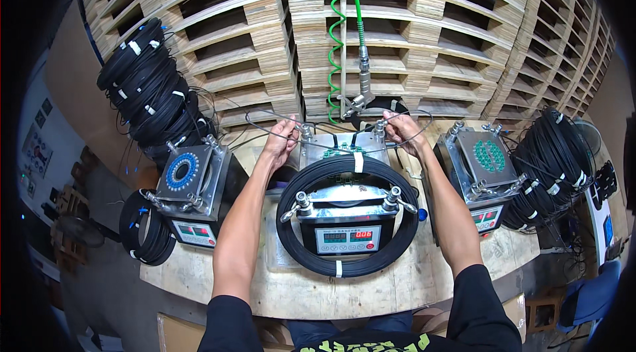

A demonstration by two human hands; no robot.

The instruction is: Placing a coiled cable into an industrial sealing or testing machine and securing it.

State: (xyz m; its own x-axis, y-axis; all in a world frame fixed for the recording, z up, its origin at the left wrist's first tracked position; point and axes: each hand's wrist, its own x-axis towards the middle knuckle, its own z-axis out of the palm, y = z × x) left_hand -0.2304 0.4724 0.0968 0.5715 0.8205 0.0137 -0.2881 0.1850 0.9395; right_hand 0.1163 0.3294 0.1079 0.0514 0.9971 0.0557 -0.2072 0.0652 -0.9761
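Observation:
A large coil of thin black cable [286, 246], bound with white tape, leans around the front of the middle metal-topped machine [346, 211]. At the machine's far left corner, my left hand [283, 139] is closed on a strand of black cable. My right hand [405, 131] pinches cable too, by the far right corner. Thin loops [429, 128] of it stick out past both hands. The exact spot in each pinch is hidden by fingers. Small green pieces [336, 150] sit on the machine's top plate, and its front panel [348, 239] is lit.
Similar machines stand left [189, 186] with a ring of blue pieces, and right [480, 166] with green ones. Stacked cable coils rise at left [149, 90] and right [553, 160]. Wooden pallets [397, 47] form the back. A green air hose [358, 14] hangs above the middle machine.

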